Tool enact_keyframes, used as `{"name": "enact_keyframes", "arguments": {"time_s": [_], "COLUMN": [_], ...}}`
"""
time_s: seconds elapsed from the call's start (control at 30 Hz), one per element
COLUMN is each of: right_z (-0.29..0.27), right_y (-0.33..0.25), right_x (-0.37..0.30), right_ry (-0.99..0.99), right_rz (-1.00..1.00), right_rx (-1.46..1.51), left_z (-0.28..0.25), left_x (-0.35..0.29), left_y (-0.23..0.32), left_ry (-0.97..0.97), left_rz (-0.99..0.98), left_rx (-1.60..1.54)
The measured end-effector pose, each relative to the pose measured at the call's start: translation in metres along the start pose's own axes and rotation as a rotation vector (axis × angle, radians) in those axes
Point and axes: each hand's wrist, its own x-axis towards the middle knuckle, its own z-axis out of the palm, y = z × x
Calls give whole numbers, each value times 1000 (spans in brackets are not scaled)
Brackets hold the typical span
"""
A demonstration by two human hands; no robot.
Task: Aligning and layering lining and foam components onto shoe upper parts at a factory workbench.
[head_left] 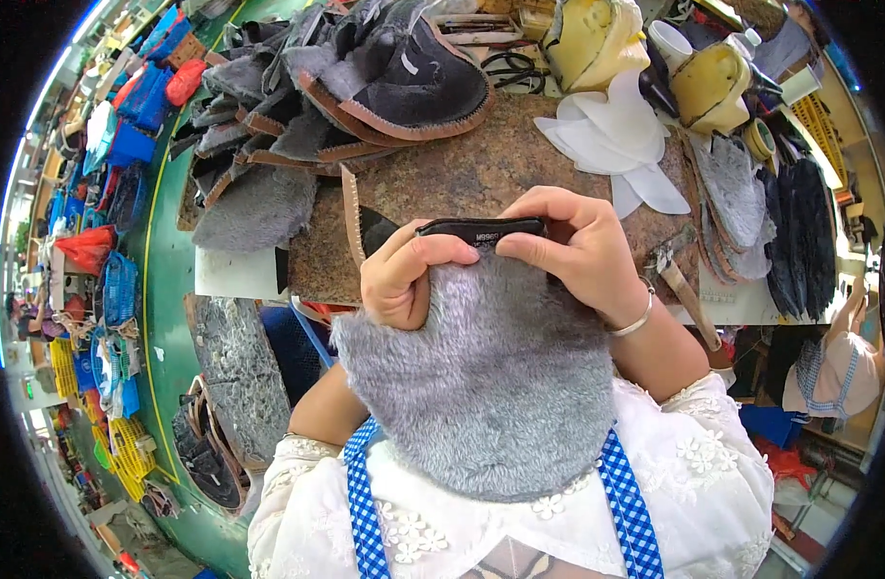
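A grey furry lining piece [491, 386] hangs in front of my chest, its fur side showing and its lower edge rounded. Along its top runs a folded black edge [481, 228] with small pale print. My left hand [401, 273] pinches the left end of this edge, thumb laid along it. At the other end, my right hand [582, 246] grips the edge between thumb and fingers. Just beyond my left hand, a tan strip with stitch marks [352, 212] stands out over the worktable. Whatever lies behind the fur is hidden.
Black-and-grey furry pieces with brown stitched rims [394, 87] are heaped on the brown work board [414, 183]. White sheet shapes [616, 135], yellow shoe-last-like forms [597, 43] and a hammer [684, 289] lie to the right. Another person [833, 372] is at far right.
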Motion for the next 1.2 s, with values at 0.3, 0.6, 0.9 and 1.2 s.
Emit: {"name": "enact_keyframes", "arguments": {"time_s": [0.3, 0.6, 0.9, 1.2], "right_z": [1, -2, -27, -35], "right_y": [-1, 3, 40, 60], "right_x": [0, 5, 40, -25], "right_ry": [94, -1, 99, 171], "right_rz": [-73, -71, -140, 179], "right_rx": [-21, 154, -397, -747], "left_z": [-11, -2, 0, -41], "left_x": [11, 4, 19, -24], "left_y": [8, 4, -84, -83], "left_ry": [68, 212, 313, 441], "left_rz": [-526, -545, -517, -893], "left_rx": [-960, -491, -121, -614]}}
